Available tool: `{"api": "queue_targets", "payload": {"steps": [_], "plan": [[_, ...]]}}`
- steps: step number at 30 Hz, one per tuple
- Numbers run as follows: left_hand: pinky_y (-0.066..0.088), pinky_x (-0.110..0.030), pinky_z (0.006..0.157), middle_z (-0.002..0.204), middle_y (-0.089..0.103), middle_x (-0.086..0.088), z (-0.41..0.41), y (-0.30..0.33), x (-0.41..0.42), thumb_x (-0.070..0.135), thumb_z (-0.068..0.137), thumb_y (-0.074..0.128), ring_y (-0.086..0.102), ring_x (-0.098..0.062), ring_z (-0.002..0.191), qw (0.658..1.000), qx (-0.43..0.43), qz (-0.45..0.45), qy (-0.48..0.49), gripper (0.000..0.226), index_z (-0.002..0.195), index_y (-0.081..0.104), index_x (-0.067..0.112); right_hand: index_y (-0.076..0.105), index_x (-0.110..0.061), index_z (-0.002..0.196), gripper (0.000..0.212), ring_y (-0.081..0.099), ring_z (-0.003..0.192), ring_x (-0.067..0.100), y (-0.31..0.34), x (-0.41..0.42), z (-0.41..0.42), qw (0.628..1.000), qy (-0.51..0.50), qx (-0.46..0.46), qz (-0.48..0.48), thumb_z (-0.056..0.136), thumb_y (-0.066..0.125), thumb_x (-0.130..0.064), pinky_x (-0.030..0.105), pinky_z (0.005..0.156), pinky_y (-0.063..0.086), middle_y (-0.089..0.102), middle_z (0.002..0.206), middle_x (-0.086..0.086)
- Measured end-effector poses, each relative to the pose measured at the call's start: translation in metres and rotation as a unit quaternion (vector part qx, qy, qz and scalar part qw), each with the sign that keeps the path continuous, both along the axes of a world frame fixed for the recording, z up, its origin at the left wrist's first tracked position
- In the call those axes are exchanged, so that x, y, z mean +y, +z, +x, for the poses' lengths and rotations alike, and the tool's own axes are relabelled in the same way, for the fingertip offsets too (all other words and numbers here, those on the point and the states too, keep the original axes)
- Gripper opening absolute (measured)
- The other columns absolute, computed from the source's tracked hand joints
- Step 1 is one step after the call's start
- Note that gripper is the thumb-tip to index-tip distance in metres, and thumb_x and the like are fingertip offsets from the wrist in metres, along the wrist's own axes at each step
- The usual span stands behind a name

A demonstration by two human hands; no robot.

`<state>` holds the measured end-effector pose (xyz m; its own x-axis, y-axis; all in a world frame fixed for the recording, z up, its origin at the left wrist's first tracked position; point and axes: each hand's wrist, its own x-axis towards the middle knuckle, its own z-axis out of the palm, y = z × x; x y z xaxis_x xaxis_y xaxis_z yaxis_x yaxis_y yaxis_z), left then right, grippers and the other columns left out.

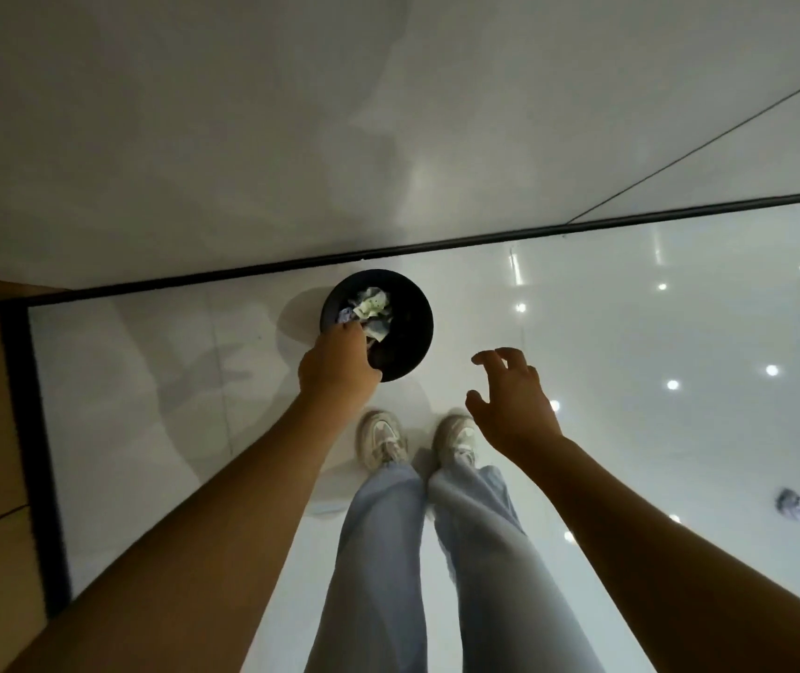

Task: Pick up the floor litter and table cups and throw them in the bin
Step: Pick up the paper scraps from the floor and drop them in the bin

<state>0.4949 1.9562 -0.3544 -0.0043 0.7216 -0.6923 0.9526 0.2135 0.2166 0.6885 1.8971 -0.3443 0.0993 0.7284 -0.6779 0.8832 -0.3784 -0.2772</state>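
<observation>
I see the left grip (339, 361) over the bin (402, 327), fingers hidden, state undeterminable; crumpled litter (371, 303) lies just beyond it. Right grip (509, 395) spread, holding nothing.

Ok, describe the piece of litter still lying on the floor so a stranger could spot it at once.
Start at the round black bin by the wall's dark skirting, then look across the glossy white floor to the person's far right. There lies a small crumpled wad, grey and white, alone on bare tile, outside the bin.
</observation>
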Motion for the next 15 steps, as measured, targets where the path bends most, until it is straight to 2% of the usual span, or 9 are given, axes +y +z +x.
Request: {"api": "queue_targets", "payload": {"steps": [4, 8, 12, 15], "plan": [[0.048, -0.039, 0.086, 0.132, 0.05, -0.011, 0.018, 0.014, -0.017, 0.024, 0.089, 0.059, 0.05, -0.029, 0.12, 0.997, -0.039, 0.031, -0.067, 0.048, 0.133, 0.045, 0.01, 0.039, -0.021, 0.14, 0.048, 0.038, 0.131, 0.029, 0.003, -0.01, 0.008, 0.999, -0.041, 0.017, -0.006, 0.094, 0.054, -0.024, 0.041, 0.096, 0.046, 0.03, 0.151, 0.007], [0.045, -0.031, 0.088, 0.131, 0.051, -0.005, 0.058, 0.03, -0.039, 0.028, 0.093, 0.054, 0.048, -0.022, 0.119, 0.982, -0.04, 0.07, -0.172, 0.041, 0.131, 0.046, 0.014, 0.039, -0.021, 0.139, 0.048, 0.038, 0.129, 0.028, 0.01, -0.026, 0.028, 0.995, -0.089, 0.038, 0.008, 0.094, 0.053, -0.023, 0.039, 0.095, 0.045, 0.032, 0.149, 0.007], [0.038, -0.029, 0.101, 0.132, 0.05, -0.003, 0.117, 0.039, -0.063, 0.027, 0.096, 0.05, 0.045, -0.02, 0.123, 0.94, -0.025, 0.091, -0.328, 0.038, 0.132, 0.044, 0.016, 0.04, -0.02, 0.139, 0.048, 0.039, 0.127, 0.027, 0.018, -0.052, 0.073, 0.99, -0.133, 0.045, 0.026, 0.093, 0.054, -0.022, 0.038, 0.095, 0.045, 0.035, 0.147, 0.006], [0.036, -0.029, 0.101, 0.127, 0.051, -0.003, 0.171, 0.044, -0.085, 0.024, 0.096, 0.048, 0.047, -0.02, 0.119, 0.909, -0.005, 0.088, -0.408, 0.033, 0.127, 0.047, 0.017, 0.04, -0.02, 0.139, 0.048, 0.04, 0.126, 0.026, 0.021, -0.083, 0.123, 0.984, -0.167, 0.047, 0.032, 0.093, 0.054, -0.022, 0.036, 0.094, 0.046, 0.038, 0.145, 0.006]]}}
